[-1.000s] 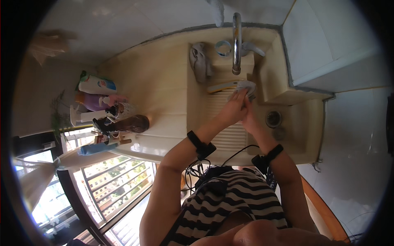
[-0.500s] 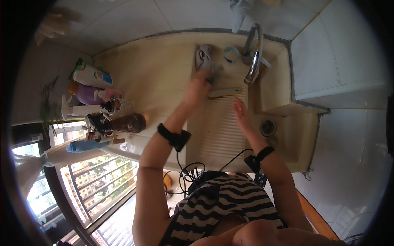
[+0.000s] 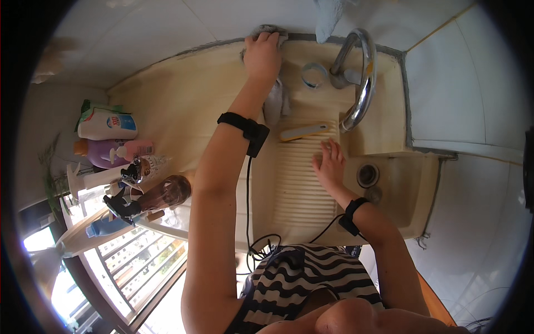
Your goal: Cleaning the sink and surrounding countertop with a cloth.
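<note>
One grey cloth (image 3: 269, 28) is held under the curled left hand (image 3: 263, 54), left of the faucet (image 3: 368, 83), probably bunched for firmer pressure; the right hand (image 3: 330, 165), loosely open and apparently empty, is kept on the faucet's near side, perhaps for balance.

Your worktop (image 3: 178, 94) is a cream sink unit, smooth and flat on your left, with a lower ribbed panel (image 3: 297, 189) in the middle and a basin (image 3: 403, 206) on your right, its round drain (image 3: 367, 175) near the panel. Along the far left end you have a cluster of bottles: a white bottle (image 3: 103, 123), a purple bottle (image 3: 104, 154), a pink pump bottle (image 3: 138, 150) and a brown spray bottle (image 3: 169, 192). On the ribs lies a flat grey tool (image 3: 303, 132) with yellow edging. Behind it, a crumpled cloth (image 3: 275, 104) rests along the step, and a bluish ring-shaped item (image 3: 305, 78) sits beside the chrome tap (image 3: 367, 83).
</note>
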Available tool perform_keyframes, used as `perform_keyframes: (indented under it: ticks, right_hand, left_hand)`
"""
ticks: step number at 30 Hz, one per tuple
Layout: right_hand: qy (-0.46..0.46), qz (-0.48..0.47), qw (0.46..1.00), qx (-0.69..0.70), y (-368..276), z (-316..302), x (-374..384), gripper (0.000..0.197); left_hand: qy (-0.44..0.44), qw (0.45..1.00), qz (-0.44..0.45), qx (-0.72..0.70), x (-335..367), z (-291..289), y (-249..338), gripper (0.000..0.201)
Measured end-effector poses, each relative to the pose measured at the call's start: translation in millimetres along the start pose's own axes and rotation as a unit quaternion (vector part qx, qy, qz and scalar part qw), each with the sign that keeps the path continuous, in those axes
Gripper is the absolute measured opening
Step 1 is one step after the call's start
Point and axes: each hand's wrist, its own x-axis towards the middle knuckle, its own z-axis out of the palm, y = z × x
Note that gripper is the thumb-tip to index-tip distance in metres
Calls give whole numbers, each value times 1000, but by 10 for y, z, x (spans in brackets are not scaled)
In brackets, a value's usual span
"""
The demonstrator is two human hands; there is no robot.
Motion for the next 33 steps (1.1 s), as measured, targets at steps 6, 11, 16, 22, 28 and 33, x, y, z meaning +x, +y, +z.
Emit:
perform_keyframes:
  ticks: [6, 11, 16, 22, 28, 33]
  right_hand:
    - [3, -4, 1000, -14, 16, 8, -7, 50]
    - [2, -14, 999, -30, 3, 75, -50, 49]
    - [38, -18, 999, -27, 65, 99, -28, 49]
    - [22, -13, 1000, 8, -26, 16, 0, 48]
    - [16, 1, 1000, -22, 93, -5, -27, 46]
    - [15, -10, 1000, -10, 9, 38, -42, 47]
  left_hand:
    - [11, 993, 116, 10, -29, -76, 117, 31]
    - [-43, 979, 195, 35, 86, 82, 743, 23]
    - [-55, 971, 219, 74, 101, 93, 563, 30]
    - [-60, 972, 154, 168, -3, -241, -1291, 36]
    - [-90, 994, 18, 54, -39, -357, -531, 36]
    - [-22, 980, 197, 12, 24, 17, 415, 42]
